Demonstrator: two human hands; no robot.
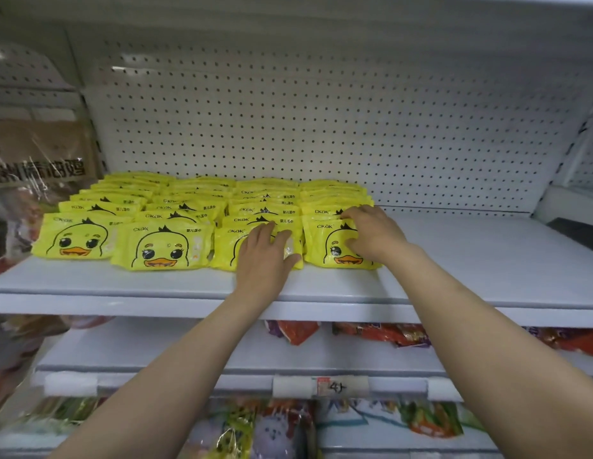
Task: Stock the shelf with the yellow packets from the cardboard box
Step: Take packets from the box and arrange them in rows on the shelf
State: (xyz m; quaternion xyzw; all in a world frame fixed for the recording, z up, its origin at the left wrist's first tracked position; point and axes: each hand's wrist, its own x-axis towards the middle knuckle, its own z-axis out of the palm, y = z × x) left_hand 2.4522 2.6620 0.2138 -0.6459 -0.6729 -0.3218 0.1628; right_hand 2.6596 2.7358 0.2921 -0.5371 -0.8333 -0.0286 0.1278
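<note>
Head view: left hand [265,253] flat on front packet [227,250], right hand [371,235] gripping rightmost row [335,223] beside bare shelf [470,260].

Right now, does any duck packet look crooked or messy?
A little. The four front yellow packets do not line up: the second from the left sits nearer the shelf edge than the leftmost. The left hand and right hand rest on the other two. Nothing looks torn or spilled.

white shelf [470,260], yellow packets [162,246] in rows
</note>
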